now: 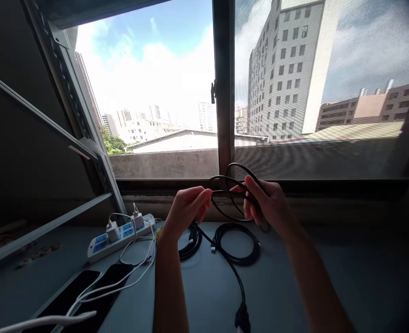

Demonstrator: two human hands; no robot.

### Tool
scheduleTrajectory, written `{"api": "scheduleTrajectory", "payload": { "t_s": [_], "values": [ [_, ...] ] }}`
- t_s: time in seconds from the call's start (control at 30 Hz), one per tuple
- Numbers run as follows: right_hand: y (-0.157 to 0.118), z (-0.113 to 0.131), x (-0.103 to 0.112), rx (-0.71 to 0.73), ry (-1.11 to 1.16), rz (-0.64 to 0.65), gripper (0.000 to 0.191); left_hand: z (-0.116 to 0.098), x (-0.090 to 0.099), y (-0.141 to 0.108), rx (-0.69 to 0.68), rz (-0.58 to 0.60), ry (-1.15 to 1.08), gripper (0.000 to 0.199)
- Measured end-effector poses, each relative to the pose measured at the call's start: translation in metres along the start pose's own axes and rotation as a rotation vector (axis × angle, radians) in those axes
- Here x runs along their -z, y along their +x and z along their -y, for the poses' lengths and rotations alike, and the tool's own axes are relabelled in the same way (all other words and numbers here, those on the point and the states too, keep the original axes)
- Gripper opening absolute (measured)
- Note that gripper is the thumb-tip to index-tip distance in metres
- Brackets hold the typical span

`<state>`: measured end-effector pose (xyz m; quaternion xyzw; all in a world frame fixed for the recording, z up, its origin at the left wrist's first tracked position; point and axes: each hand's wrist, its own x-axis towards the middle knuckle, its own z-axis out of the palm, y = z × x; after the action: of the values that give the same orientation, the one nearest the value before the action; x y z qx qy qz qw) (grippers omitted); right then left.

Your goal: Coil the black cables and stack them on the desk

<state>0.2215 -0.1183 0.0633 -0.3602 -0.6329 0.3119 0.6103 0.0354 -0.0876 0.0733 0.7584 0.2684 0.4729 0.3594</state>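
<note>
A black cable (227,218) hangs in loose loops between my two hands, above the table. My right hand (265,201) is closed round several strands of the loops. Pinched between the fingers of my left hand (190,206) is one strand of the same cable. Below the hands, a coiled black cable (239,261) lies on the table, and a second coil (192,249) is partly hidden behind my left wrist. One black length runs down toward the front edge of the view and ends in a thick plug (242,318).
On the left stands a white power strip (121,238) with two chargers and tangled white cables (135,273). Two dark flat devices (72,291) lie in front of it. A metal shelf frame (86,143) rises at the left, and a window (225,92) is behind the table.
</note>
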Motion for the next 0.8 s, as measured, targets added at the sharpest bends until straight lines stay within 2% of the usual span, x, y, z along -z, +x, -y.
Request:
{"api": "scheduleTrajectory", "payload": {
  "t_s": [0.1,0.17,0.37,0.47,0.53,0.67,0.8],
  "values": [
    [-0.001,0.004,0.008,0.058,-0.023,-0.007,0.047,0.003,0.005,0.0,-0.062,-0.077,0.025,0.037],
    [-0.003,0.006,0.014,0.093,-0.07,-0.057,0.045,0.005,0.01,-0.001,-0.099,-0.119,0.018,0.038],
    [-0.006,0.011,0.03,0.159,-0.236,-0.418,0.036,0.014,0.02,-0.005,-0.249,-0.284,-0.228,0.041],
    [-0.004,0.011,0.031,0.111,-0.101,-0.473,0.035,0.016,0.022,-0.005,-0.339,-0.36,-0.303,0.039],
    [-0.002,0.01,0.03,0.018,0.038,-0.395,0.033,0.016,0.021,-0.004,-0.366,-0.382,-0.316,0.039],
    [-0.003,0.01,0.025,-0.168,0.171,-0.107,0.03,0.011,0.016,-0.003,-0.325,-0.382,-0.26,0.043],
    [-0.008,0.014,0.017,-0.221,0.232,0.148,0.036,0.005,0.007,-0.003,-0.238,-0.35,-0.179,0.041]
  ]
}}
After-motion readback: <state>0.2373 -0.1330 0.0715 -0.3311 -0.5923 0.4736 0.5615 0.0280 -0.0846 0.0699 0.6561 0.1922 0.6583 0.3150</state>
